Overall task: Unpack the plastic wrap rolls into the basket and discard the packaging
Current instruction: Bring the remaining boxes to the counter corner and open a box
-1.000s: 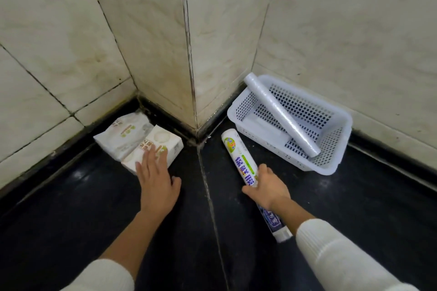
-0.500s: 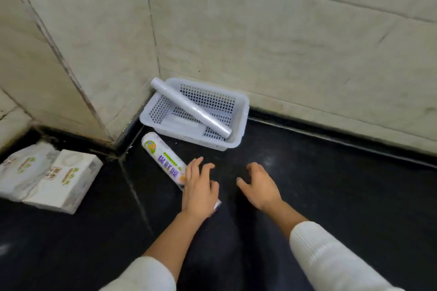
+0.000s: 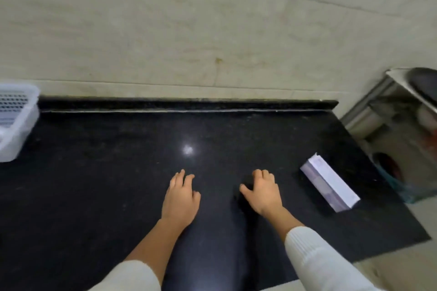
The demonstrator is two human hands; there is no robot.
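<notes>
**Box lies at the right, both hands empty**

Box (image 3: 329, 184) of pale white-lilac card lies flat on the black tabletop (image 3: 118, 172), near its right edge. Long axis runs on a diagonal: far end points up and left toward the wall, near end points down and right toward the tabletop's front corner. Print on it too blurred to read; whether it is sealed, cannot tell.

Left hand (image 3: 181, 198) palm down over the middle of the tabletop, fingers spread loosely, holding nothing. Right hand (image 3: 262, 192) just beside it, fingers curled slightly under, thumb out to the left, also holding nothing. Right hand is near the box but apart from it. White sleeves on both forearms.

Basket (image 3: 17, 123), white with a slotted wall, sits at the far left edge, only partly in view, well apart from the box. Tiled wall (image 3: 189, 30) behind. Metal stand (image 3: 390, 111) off the right end.
</notes>
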